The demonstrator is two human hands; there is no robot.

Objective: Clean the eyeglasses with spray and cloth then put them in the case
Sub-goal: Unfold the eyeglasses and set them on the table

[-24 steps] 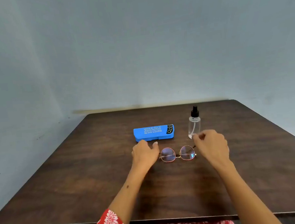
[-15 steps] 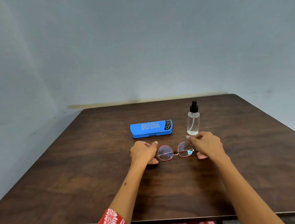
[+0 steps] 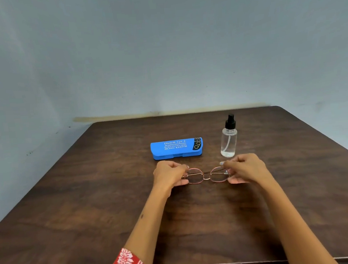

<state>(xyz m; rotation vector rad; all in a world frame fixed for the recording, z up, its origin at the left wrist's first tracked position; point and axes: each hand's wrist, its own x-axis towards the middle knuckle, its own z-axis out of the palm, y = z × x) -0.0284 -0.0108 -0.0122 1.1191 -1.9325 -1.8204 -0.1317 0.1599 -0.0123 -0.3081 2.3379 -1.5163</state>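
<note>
Round eyeglasses with a thin rose-gold frame are in the middle of the dark wooden table, temples folded behind the lenses. My left hand pinches the frame's left end and my right hand pinches its right end. A closed blue glasses case lies just behind the glasses. A clear spray bottle with a black nozzle stands upright to the case's right, just behind my right hand. No cloth is in view.
The table stands against a pale blue wall at the back and left. Its front edge runs just below my forearms, with red patterned clothing under it.
Both hands have closed onto the two ends of the glasses. The glasses now appear tipped up slightly off the table between my fingers.
</note>
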